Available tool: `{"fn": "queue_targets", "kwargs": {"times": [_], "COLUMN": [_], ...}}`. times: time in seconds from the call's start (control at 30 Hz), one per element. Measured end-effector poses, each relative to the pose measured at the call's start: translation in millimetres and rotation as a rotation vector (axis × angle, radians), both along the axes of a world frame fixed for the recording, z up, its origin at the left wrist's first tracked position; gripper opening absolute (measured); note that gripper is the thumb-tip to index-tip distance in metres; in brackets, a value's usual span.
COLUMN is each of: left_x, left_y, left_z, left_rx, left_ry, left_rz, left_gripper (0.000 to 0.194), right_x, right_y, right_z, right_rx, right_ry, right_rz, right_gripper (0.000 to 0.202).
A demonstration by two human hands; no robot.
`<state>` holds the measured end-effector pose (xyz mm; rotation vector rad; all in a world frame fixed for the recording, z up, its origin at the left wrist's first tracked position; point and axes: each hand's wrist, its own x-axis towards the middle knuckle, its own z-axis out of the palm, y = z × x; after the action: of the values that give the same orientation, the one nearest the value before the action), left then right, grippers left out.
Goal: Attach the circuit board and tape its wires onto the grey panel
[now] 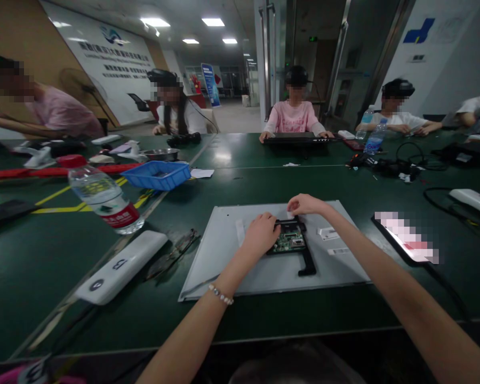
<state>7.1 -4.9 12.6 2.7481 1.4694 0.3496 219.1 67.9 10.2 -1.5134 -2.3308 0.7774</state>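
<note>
A pale grey flat panel [220, 234] with white stickers lies on the table in front of me. On it rests a black plastic frame [309, 261] carrying a green circuit board [282, 244]. My left hand [261, 233] is closed over the left edge of this frame, fingers bent and pressed together. At the frame's top edge, my right hand [305, 205] has thumb and fingers pinched on a small white strip [290, 215]. Whether the strip is tape or a ribbon cannot be made out. The left fingertips are partly hidden.
Left of the panel lie a white power bank [122, 266], a dark thin part [172, 255] and a tilted water bottle [104, 197]. A blue tray [158, 176] stands farther back. To the right is a phone [404, 237] with a cable. Several people sit around the green table [240, 184].
</note>
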Motion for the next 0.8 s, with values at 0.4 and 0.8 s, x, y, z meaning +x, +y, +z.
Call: {"fn": "queue_targets", "kwargs": {"times": [0.4, 0.8], "left_x": [-18, -39], "left_y": [5, 6], "left_z": [3.0, 17.8], "left_rx": [-0.090, -0.444], "left_ry": [-0.083, 0.005], "left_rz": [-0.095, -0.330], "left_gripper": [0.044, 0.109], "right_x": [43, 56], "right_y": [-22, -29], "right_z": [-18.0, -20.9], "right_rx": [0.164, 0.145], "right_ry": [0.050, 0.157], "right_rz": [-0.312, -0.284], "right_gripper": [0.017, 0.017]}}
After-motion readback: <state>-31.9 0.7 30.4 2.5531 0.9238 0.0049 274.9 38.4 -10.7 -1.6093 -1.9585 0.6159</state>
